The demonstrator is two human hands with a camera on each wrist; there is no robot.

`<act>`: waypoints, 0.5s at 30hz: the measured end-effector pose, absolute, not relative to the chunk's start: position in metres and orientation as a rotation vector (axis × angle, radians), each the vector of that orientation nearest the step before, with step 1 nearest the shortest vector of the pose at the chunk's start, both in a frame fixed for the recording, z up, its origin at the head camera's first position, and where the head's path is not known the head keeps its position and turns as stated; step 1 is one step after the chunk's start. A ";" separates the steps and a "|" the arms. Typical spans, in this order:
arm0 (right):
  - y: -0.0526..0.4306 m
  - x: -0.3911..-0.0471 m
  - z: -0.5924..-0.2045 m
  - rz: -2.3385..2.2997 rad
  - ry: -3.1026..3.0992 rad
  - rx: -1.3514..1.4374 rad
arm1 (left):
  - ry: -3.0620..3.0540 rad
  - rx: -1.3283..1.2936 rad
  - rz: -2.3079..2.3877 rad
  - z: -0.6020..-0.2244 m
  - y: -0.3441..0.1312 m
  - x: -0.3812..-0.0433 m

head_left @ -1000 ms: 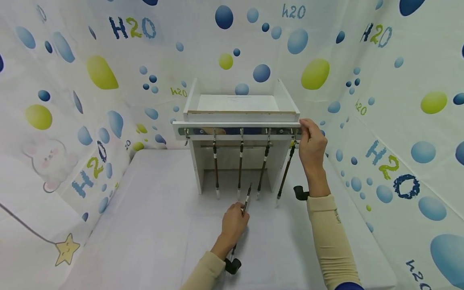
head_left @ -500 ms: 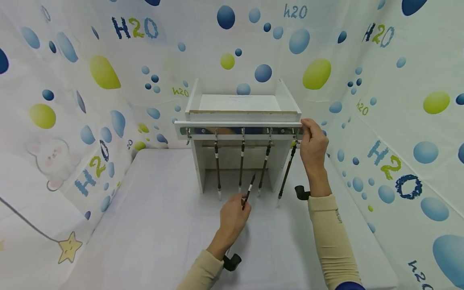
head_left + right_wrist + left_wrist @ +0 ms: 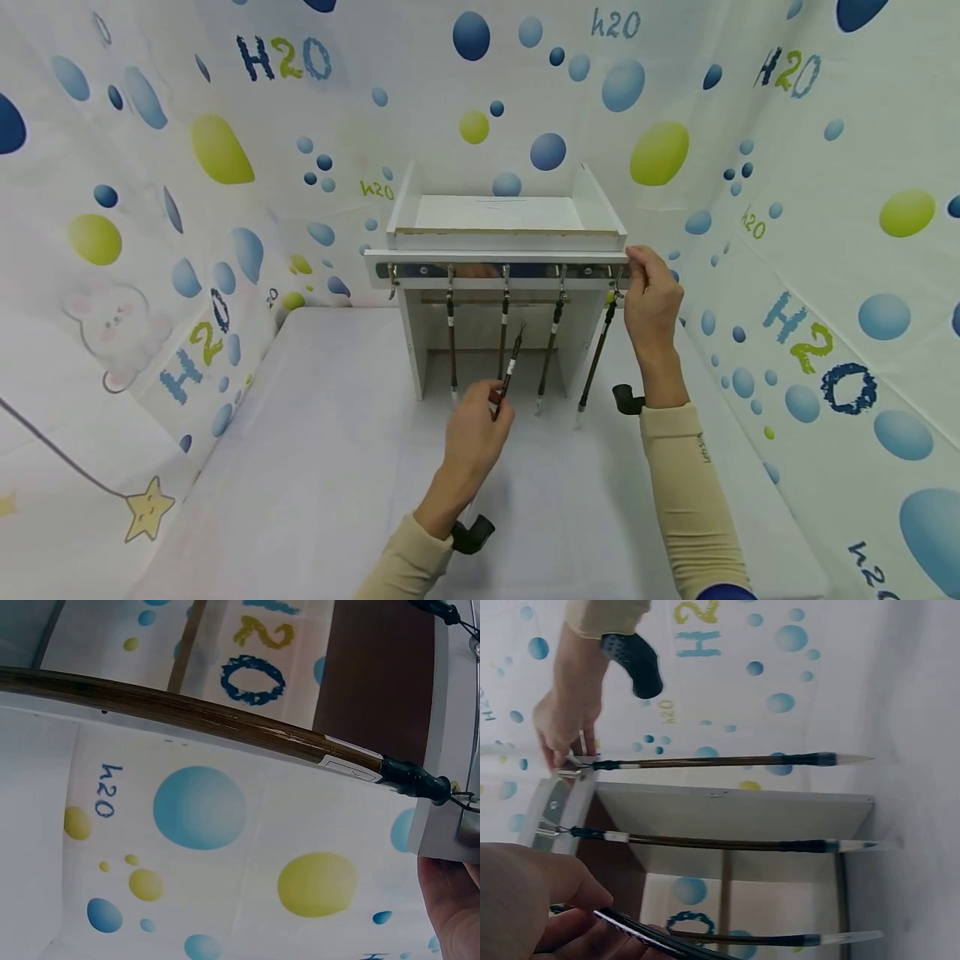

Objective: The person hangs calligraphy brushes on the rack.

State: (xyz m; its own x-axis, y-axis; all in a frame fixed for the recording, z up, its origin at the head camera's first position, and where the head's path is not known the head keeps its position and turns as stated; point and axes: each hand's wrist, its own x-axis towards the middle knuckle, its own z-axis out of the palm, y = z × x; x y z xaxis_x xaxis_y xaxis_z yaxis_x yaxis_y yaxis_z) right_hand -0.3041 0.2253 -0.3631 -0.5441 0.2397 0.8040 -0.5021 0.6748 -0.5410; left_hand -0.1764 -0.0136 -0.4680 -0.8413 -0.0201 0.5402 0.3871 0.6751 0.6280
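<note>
My left hand (image 3: 474, 425) pinches a calligraphy brush (image 3: 511, 367) between thumb and fingers, its looped cord end pointing up. In the left wrist view the dark handle of that brush (image 3: 652, 935) crosses the fingers. With my right hand (image 3: 654, 296) I grip the right end of the white hook rail (image 3: 375, 265). Several similar brushes (image 3: 597, 354) hang by their cords from the rail, tips down. Its leftmost hook (image 3: 393, 282) carries nothing. The right wrist view shows a hanging brush (image 3: 225, 720) close up and part of my right hand (image 3: 454, 907).
Behind the rail stands a white wooden shelf unit (image 3: 412, 350) with a tray-like top (image 3: 495, 212). It rests on a white-covered table (image 3: 322, 467). A patterned sheet (image 3: 420, 150) encloses the back and sides.
My left hand has risen and moved slightly left with the brush, bringing the cord end up toward the rail among the hanging brushes. My right hand stays on the rail's end.
</note>
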 end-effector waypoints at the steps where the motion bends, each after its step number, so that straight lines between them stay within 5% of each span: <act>1: 0.225 -0.304 -0.363 0.967 -1.925 0.204 | -2.368 -0.282 -1.053 -0.465 -0.015 -0.176; 15: 0.225 -0.303 -0.362 0.942 -1.940 0.202 | -2.224 -0.242 -1.057 -0.430 -0.048 -0.177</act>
